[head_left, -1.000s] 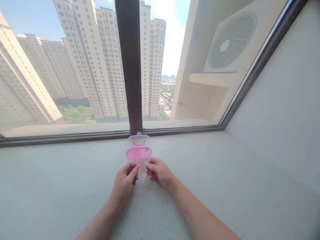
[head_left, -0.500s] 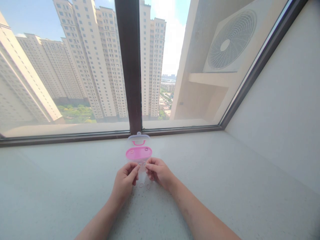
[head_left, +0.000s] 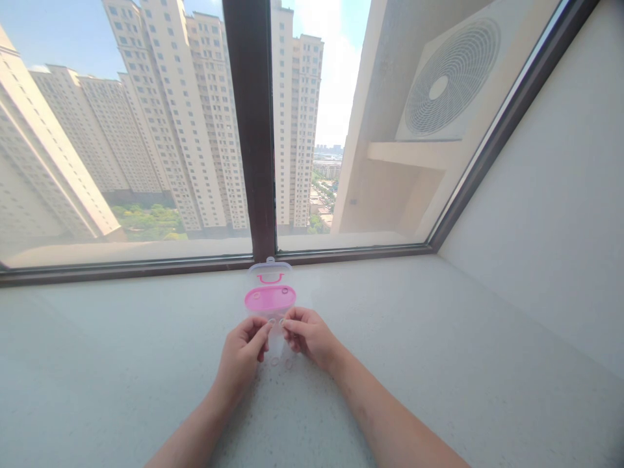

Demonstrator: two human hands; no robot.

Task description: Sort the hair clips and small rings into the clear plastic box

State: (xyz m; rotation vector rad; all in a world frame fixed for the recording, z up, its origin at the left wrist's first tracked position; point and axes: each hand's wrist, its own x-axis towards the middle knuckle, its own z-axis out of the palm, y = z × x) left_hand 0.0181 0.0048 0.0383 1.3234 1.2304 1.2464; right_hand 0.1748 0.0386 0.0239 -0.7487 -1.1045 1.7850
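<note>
Just in front of a clear box with a pink tray (head_left: 270,298), my two hands are close together, slightly apart. My left hand (head_left: 247,341) pinches a small pale ring (head_left: 272,322) between thumb and forefinger. Another small ring (head_left: 281,322) is pinched in the fingertips of my right hand (head_left: 307,335). One light ring (head_left: 257,296) and one dark ring (head_left: 285,291) lie on the pink tray. Two more thin rings (head_left: 275,362) (head_left: 288,364) rest on the pale surface below my hands.
The box's clear lid (head_left: 270,267), with a pink handle, stands raised against the window frame (head_left: 263,195). A white wall (head_left: 546,195) rises on the right. Tall buildings and a fan unit show outside the glass.
</note>
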